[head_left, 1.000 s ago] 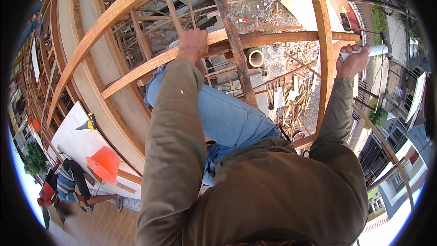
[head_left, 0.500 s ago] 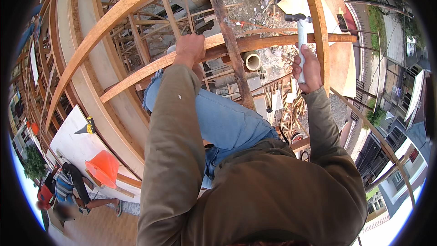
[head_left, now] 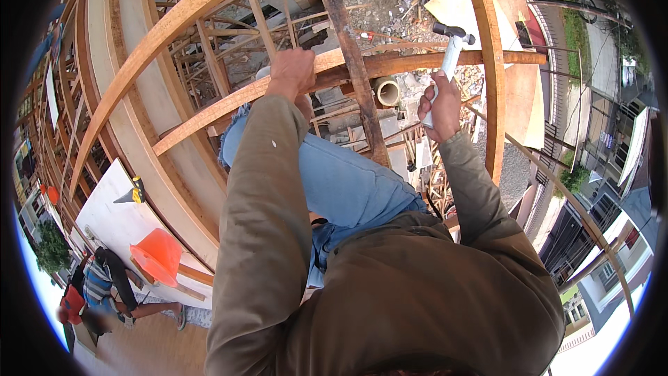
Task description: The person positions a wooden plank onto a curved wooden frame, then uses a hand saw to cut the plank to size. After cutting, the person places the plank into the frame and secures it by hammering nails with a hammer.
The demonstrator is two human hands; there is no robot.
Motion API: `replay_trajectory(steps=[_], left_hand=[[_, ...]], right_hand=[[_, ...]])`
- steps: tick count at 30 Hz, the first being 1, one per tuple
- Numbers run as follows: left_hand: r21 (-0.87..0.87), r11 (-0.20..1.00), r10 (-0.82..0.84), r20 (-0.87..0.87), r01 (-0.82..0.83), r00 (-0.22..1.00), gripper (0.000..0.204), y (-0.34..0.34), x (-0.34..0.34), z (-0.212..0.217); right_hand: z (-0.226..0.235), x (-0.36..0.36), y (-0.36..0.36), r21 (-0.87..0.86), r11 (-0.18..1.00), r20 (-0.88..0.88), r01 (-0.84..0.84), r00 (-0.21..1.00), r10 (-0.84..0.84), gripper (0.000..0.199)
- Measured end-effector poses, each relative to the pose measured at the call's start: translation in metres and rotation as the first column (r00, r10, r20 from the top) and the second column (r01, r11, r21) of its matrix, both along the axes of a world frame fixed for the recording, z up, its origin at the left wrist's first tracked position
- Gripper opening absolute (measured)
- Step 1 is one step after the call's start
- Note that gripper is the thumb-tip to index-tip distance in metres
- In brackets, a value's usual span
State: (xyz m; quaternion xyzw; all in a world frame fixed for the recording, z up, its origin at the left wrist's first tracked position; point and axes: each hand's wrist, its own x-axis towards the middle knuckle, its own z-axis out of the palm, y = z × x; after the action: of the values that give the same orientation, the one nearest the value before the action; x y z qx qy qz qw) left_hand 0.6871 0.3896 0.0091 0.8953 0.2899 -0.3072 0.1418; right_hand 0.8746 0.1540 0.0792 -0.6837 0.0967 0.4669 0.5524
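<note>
My left hand (head_left: pixel 293 72) is closed around a wooden beam (head_left: pixel 220 112) that crosses in front of me, where it overlaps a darker timber (head_left: pixel 410 64). In my right hand (head_left: pixel 444 107) is a hammer (head_left: pixel 453 58) with a pale handle and a dark head. The head points up and away from me, over the far side of the dark timber. An upright-looking stained plank (head_left: pixel 344 35) passes between my two hands. To the right of the hammer runs another long beam (head_left: pixel 491 76). My bent leg in blue jeans (head_left: pixel 348 177) is below the left hand.
Rubble (head_left: pixel 390 10) and scrap wood lie far below through the open framing. A pale pipe (head_left: pixel 386 92) shows there. At left, an orange hard hat (head_left: pixel 158 256) and a yellow-handled saw (head_left: pixel 137 191) rest on a white board (head_left: pixel 104 216). Other people (head_left: pixel 111 285) are at lower left.
My right hand has moved left and slightly toward me with the hammer, which now tilts more to the right at its head. My left hand stays on the beam.
</note>
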Motion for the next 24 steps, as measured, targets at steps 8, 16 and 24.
replay_trajectory(steps=[8, 16, 24], left_hand=[[-0.024, 1.000, 0.010, -0.029, -0.011, 1.000, 0.032, 0.000, -0.011, -0.003], [-0.032, 0.999, 0.023, -0.023, -0.023, 0.999, 0.031, 0.005, -0.006, -0.005], [0.000, 1.000, 0.009, -0.015, -0.009, 1.000, 0.022, -0.001, 0.002, 0.012]], right_hand=[[0.046, 0.117, -0.012, 0.185, 0.953, 0.371, 0.239, 0.881, -0.293, 0.031], [-0.004, -0.010, 0.000, -0.086, 0.902, -0.043, -0.423, 0.906, 0.420, 0.025], [0.008, 0.007, -0.013, -0.082, 0.940, -0.064, -0.332, 0.943, 0.327, 0.029]])
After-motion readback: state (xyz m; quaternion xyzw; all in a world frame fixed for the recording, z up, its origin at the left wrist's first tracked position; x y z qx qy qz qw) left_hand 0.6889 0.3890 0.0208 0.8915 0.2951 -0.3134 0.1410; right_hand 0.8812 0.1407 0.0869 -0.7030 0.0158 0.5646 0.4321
